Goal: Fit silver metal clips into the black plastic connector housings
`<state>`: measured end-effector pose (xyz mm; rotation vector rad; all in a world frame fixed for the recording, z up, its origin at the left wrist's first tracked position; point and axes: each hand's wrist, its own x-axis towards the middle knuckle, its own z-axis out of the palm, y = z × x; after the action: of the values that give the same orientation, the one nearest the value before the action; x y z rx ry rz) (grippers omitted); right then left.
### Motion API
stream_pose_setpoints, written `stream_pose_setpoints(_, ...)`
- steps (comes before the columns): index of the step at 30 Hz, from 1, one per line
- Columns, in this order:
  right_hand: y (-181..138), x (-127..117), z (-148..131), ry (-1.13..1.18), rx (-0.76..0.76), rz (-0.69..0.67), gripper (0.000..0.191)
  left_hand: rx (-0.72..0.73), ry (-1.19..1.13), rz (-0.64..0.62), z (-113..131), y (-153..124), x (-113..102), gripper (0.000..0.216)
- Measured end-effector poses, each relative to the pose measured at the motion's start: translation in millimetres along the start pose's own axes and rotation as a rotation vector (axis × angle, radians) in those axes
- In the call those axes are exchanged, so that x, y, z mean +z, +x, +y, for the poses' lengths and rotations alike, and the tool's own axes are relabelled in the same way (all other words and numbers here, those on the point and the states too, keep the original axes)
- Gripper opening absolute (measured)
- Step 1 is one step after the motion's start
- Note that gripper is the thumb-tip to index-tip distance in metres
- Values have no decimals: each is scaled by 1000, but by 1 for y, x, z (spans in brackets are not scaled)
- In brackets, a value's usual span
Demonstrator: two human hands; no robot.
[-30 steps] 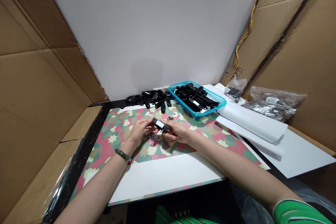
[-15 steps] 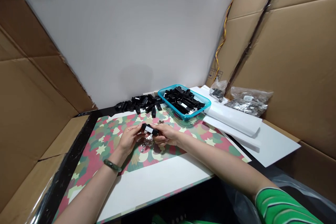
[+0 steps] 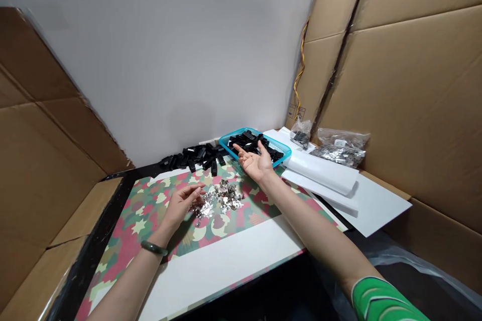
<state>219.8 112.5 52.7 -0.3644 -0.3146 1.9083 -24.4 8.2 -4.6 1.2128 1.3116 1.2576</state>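
Silver metal pieces (image 3: 220, 200) heaped mid-mat; both hands empty.
Patterned mat (image 3: 150, 195) carries the heap. Left hand (image 3: 179, 205) rests just beside the heap's left edge, fingers loosely apart, gripping nothing. Loose black plastic housings (image 3: 192, 154) lie behind, along the wall. Right hand (image 3: 256, 163) is held palm up with fingers spread, empty, at the near side of the teal basket (image 3: 286, 151) of black housings. Clear bags of metal parts (image 3: 341, 145) lie far right.

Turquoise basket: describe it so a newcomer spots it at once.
Find the camouflage-patterned mat. At its far right corner, beyond the open right hand, sits the turquoise basket. Unlike the loose black parts beside it, it is a bright-rimmed container.
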Motion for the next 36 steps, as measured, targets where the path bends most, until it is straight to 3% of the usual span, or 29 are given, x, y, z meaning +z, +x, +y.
stream_pose_setpoints(4,0,-6,4,-77,-27,14,35,60,146,87,-4,6,0,48)
stream_pose_setpoints(8,6,-10,7,-127,-140,20,22,104,278,177,3,30,16,38)
stream_pose_setpoints(11,12,-12,3,-124,-268,67,33,178,448,208,10,57,36,29)
stream_pose_setpoints(15,18,-17,0,-225,-309,109,56,222,712,330,10,89,59,29)
stream_pose_setpoints(19,16,-18,1,-419,-348,-17,44,155,847,295,3,100,61,30)
stream_pose_setpoints(22,12,-17,6,-581,-328,-110,27,144,687,320,4,93,51,27)
stream_pose_setpoints(24,10,-18,13,-685,-311,-143,20,83,450,298,9,82,44,26)
stream_pose_setpoints(27,9,-20,25,-828,-297,-142,16,-61,-6,149,17,59,35,28)
stream_pose_setpoints(29,10,-22,34,-907,-256,-114,20,-144,-182,103,20,42,30,26)
stream_pose_setpoints(32,10,-24,45,-945,-99,-130,21,-221,-275,83,20,19,24,20)
stream_pose_setpoints(36,7,-28,56,-924,106,-305,18,-243,-326,75,14,1,18,13)
